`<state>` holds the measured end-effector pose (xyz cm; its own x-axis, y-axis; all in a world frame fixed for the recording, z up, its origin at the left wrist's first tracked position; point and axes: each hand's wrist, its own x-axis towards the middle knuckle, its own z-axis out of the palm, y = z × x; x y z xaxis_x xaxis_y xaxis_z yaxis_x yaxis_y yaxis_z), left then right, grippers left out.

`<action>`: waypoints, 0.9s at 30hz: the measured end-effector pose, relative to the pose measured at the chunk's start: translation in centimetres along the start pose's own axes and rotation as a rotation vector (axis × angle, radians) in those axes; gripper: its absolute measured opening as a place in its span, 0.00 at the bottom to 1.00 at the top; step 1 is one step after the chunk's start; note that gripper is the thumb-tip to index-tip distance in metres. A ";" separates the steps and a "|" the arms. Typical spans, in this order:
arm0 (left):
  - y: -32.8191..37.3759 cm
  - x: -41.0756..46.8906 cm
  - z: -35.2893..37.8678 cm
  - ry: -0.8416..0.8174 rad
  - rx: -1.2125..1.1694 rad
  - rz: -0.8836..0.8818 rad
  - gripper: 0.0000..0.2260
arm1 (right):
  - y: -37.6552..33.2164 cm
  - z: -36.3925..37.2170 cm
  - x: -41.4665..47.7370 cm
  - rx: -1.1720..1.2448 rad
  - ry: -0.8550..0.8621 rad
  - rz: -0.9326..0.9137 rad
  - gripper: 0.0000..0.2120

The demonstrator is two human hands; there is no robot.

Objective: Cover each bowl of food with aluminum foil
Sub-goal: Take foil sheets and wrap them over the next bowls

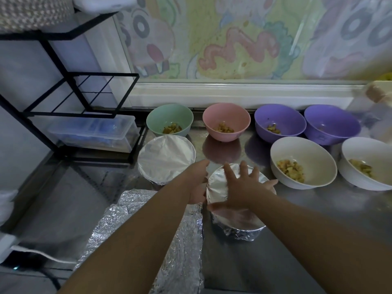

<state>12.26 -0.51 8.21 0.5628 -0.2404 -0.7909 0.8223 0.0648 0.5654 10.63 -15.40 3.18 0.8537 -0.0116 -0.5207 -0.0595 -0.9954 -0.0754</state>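
Now the right grip (241, 187), a bare hand, lies flat with fingers spread on the foil top of the near bowl (235, 221) at the middle of the worktop (297, 219), holding nothing. The left grip (196, 181) sits against that bowl's rim at its 9 o'clock. Its fingers are hidden, so I cannot tell how far they curl.

To do this well, I judge the flat palm should pin the sheet while the other hand works round the rim, crimping foil snugly under the lip without tearing it.

A second covered bowl (166, 158) stands at 10 o'clock, and loose foil sheets (184, 251) lie at 7 o'clock. Uncovered are a green bowl (169, 117), a pink bowl (226, 119), purple bowls (280, 122) and white bowls (303, 162), from 11 round to 3 o'clock.

The worktop is shiny steel. A black rack (70, 92) with a clear plastic box (93, 132) stands far left, below a pastel cartoon wall (233, 39).
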 end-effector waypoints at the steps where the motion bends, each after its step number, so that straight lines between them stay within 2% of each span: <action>1: -0.2 0.2 -0.2 0.031 -0.044 0.046 0.24 | -0.1 0.1 0.1 0.018 0.013 0.032 0.69; 3: -0.7 1.2 -0.8 0.060 -0.140 0.147 0.26 | 0.0 0.0 0.3 0.058 0.037 0.046 0.70; 4: -1.3 1.6 -1.2 0.056 -0.194 0.199 0.25 | 0.2 0.0 0.6 0.065 0.045 0.026 0.71; 8: -4.0 2.0 -3.3 0.064 -0.249 0.297 0.07 | 0.8 0.0 2.7 -0.083 0.020 -0.174 0.75; 13: -7.8 1.0 -4.3 0.104 -0.002 0.313 0.07 | 0.7 -1.4 1.5 -0.123 -0.086 -0.219 0.76; 16: -9.6 1.1 -3.7 0.142 0.151 0.225 0.07 | 0.4 -1.8 1.4 -0.122 -0.121 -0.202 0.75; 18: -10.2 1.3 -3.3 0.138 0.170 0.177 0.08 | 0.3 -1.7 1.5 -0.124 -0.124 -0.202 0.76; 27: -11.6 1.3 -2.0 -0.008 -0.500 0.169 0.08 | 0.5 -1.4 1.4 -0.125 -0.084 -0.194 0.73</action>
<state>3.58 0.41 0.15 0.6919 -0.1939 -0.6955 0.6612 0.5571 0.5024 12.51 -16.10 3.56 0.7966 0.1837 -0.5760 0.1704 -0.9823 -0.0775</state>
